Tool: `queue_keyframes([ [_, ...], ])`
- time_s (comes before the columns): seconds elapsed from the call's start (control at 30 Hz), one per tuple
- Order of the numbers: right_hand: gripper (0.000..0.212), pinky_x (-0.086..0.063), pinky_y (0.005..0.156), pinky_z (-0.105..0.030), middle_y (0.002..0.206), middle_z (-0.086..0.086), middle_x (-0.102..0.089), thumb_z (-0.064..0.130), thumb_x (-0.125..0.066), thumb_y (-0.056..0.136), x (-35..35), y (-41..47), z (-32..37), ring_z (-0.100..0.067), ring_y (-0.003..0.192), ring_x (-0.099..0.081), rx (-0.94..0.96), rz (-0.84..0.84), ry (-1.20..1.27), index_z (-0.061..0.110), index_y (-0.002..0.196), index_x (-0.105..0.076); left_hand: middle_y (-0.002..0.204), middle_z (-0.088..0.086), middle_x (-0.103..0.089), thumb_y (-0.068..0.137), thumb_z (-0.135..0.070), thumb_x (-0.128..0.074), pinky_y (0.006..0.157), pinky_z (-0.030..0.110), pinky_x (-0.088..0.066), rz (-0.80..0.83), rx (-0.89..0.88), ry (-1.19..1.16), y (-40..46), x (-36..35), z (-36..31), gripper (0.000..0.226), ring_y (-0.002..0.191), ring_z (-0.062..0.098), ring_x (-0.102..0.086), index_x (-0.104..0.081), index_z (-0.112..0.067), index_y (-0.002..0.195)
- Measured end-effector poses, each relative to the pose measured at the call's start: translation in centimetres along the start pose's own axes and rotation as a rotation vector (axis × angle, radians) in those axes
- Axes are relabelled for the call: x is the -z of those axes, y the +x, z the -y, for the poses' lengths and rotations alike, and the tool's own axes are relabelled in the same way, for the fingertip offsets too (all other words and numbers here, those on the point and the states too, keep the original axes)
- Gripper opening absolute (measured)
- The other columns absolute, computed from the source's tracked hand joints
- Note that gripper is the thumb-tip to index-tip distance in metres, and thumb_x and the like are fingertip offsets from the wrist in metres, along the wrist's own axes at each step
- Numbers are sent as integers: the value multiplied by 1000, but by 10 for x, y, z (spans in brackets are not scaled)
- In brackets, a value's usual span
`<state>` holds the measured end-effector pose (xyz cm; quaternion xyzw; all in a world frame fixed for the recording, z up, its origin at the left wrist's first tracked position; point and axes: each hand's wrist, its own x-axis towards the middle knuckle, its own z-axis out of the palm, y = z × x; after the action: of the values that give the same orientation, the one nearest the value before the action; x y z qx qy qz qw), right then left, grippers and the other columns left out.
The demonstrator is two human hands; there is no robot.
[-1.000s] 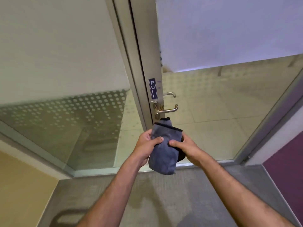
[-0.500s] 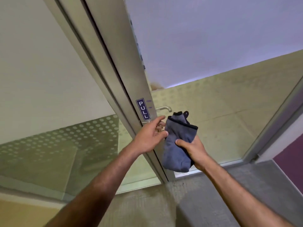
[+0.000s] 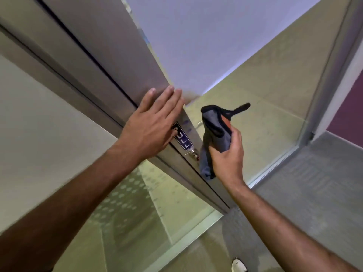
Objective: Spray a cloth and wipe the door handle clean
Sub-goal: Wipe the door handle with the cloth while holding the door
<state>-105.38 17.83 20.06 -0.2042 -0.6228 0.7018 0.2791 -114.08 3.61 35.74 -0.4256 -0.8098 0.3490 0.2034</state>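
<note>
My right hand [image 3: 227, 154] grips a folded grey cloth [image 3: 215, 132] with black edging, held upright just right of the door's metal stile. The cloth covers most of the door handle; only its base and lock cylinder [image 3: 193, 153] show beside the cloth's lower end. My left hand [image 3: 152, 122] lies flat with fingers spread on the metal door stile [image 3: 125, 55], above and partly over the blue PULL sign [image 3: 183, 141]. No spray bottle is in view.
The glass door leaf [image 3: 265, 99] stretches to the right, with frosted film above. A dotted frosted glass panel [image 3: 125, 193] stands to the left of the frame. Grey carpet [image 3: 314, 183] lies at lower right, and a maroon wall [image 3: 347, 114] is at far right.
My left hand let go of the cloth and moved up onto the door stile, flat. My right hand raised the cloth to the handle. The view moved closer and tilted.
</note>
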Motion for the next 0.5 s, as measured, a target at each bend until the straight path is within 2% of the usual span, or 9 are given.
queue_keyframes([
  [0.1, 82, -53, 100, -36, 145, 5, -44, -16, -59, 68, -37, 1, 4, -13, 129, -53, 265, -28, -182, 22, 141, -51, 171, 15, -4, 103, -49, -18, 128, 44, 0, -45, 6, 7, -1, -10, 0, 75, 159, 26, -2, -7, -5, 163],
  [0.2, 77, -52, 96, -42, 154, 1, -38, -9, -54, 69, -76, -5, -2, -25, 126, -54, 344, -1, -320, 19, 140, -53, 170, 18, -5, 102, -40, -20, 128, 46, -5, -111, -14, -39, -1, -16, 0, 72, 158, 28, -4, -8, -2, 162],
  [0.27, 63, -51, 93, -40, 155, -2, -38, -4, -59, 75, -98, -11, -11, -30, 119, -55, 335, -58, -422, 18, 134, -57, 170, 20, -6, 101, -39, -21, 127, 48, -8, -129, -39, -41, -1, -18, 0, 72, 158, 31, -5, -8, 0, 161],
  [0.33, 58, -49, 87, -38, 154, -3, -39, -3, -62, 79, -110, -15, -17, -31, 115, -56, 301, -124, -451, 17, 133, -57, 169, 21, -4, 101, -39, -19, 127, 49, -8, -130, -55, -21, 0, -20, 0, 72, 158, 32, -4, -8, 0, 161],
  [0.4, 66, -51, 85, -38, 153, -4, -39, -5, -62, 75, -113, -17, -22, -33, 115, -58, 265, -146, -441, 20, 135, -55, 169, 21, -4, 101, -38, -19, 127, 48, -8, -148, -68, -5, 0, -22, 0, 72, 158, 33, -5, -9, 0, 161],
  [0.5, 81, -54, 91, -42, 149, -2, -37, -11, -55, 67, -112, -26, -28, -33, 120, -56, 100, -124, -386, 26, 139, -52, 169, 21, -6, 101, -37, -16, 127, 48, -8, -166, -79, 12, 0, -24, 2, 71, 158, 34, -6, -9, 0, 161],
])
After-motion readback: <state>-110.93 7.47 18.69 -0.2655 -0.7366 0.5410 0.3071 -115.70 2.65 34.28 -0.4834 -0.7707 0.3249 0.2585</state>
